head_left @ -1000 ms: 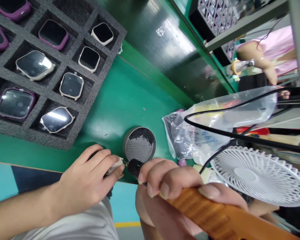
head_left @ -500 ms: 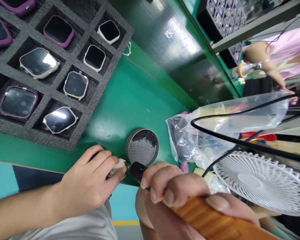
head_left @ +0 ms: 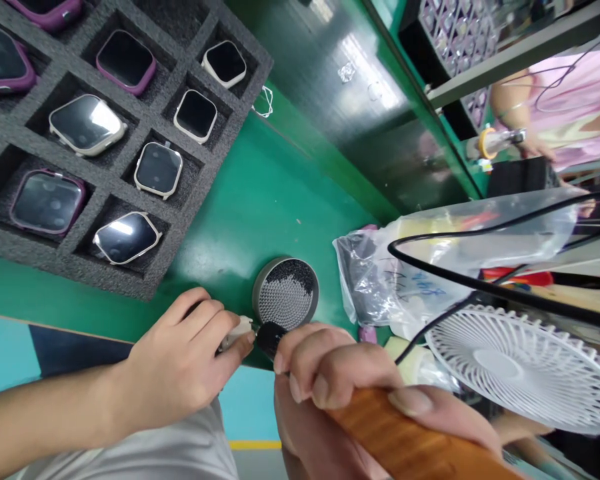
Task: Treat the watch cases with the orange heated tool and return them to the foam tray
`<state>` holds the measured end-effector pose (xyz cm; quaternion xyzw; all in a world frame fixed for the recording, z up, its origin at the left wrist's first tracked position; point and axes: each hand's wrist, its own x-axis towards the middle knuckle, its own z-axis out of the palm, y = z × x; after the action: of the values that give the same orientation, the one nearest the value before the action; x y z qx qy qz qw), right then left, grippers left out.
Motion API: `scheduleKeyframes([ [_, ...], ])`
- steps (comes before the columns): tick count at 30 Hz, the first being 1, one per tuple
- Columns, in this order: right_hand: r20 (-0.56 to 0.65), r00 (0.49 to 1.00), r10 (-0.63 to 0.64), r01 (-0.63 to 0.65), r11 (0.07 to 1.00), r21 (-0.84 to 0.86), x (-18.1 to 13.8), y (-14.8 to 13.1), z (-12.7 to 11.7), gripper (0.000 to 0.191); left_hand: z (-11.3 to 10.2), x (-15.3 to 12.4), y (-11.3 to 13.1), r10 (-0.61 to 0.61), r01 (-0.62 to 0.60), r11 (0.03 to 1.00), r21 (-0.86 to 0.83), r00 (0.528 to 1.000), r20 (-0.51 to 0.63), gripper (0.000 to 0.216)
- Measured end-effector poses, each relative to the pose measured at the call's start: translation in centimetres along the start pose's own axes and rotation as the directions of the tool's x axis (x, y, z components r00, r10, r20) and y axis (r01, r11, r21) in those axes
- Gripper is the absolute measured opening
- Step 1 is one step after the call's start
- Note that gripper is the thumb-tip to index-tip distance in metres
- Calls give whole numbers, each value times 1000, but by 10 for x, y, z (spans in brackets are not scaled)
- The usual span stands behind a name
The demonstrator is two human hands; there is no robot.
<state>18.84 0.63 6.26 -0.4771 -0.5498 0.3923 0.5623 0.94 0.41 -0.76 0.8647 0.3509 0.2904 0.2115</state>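
Note:
My left hand [head_left: 190,357] is closed around a small off-white watch case [head_left: 237,333], most of it hidden behind the fingers. In my right hand [head_left: 330,370] is an electric screwdriver [head_left: 380,420] with an orange body and a black nose. Its tip points left at the watch case, close to my left thumb; whether it touches cannot be made out. Just beyond the tip stands a round grey cup [head_left: 286,300], holding a dotted grey surface and tiny dark pieces along its far side.
A grey foam tray [head_left: 145,283] with several purple and off-white watches lies at the left on the green bench [head_left: 260,193]. Right of the cup are a clear plastic bag [head_left: 375,287], a black cable [head_left: 445,270] and a white fan [head_left: 510,367]. Another person's arm [head_left: 513,100] shows far right.
My right hand and the screwdriver have shifted slightly left, toward the watch case. My left hand keeps its grip. The whole view has moved a little.

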Motion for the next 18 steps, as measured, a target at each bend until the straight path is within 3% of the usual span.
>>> scheduleKeyframes([
  [4, -89, 988, 125, -131, 989, -64, 11, -3, -2, 43, 1, 0, 0, -13, 13, 1000, -4, 1000, -2, 17],
  [8, -132, 983, 131, -140, 988, -66, 13, -9, -4, 46, -2, 1, 1, -23, 23, 999, 37, 1000, 10, 19],
  [11, -171, 982, 81, -90, 995, -46, 12, -9, -6, 45, -5, 0, 1, 12, -15, 998, 63, 999, 40, 25],
  [14, -252, 967, -32, 43, 998, 36, 10, -4, -5, 42, -6, -2, 0, 83, -87, 995, 37, 991, 103, 33],
  [18, -381, 923, -59, 105, 989, 102, 10, 3, 1, 49, -5, -2, 0, 51, -56, 996, 75, 997, 66, 30],
])
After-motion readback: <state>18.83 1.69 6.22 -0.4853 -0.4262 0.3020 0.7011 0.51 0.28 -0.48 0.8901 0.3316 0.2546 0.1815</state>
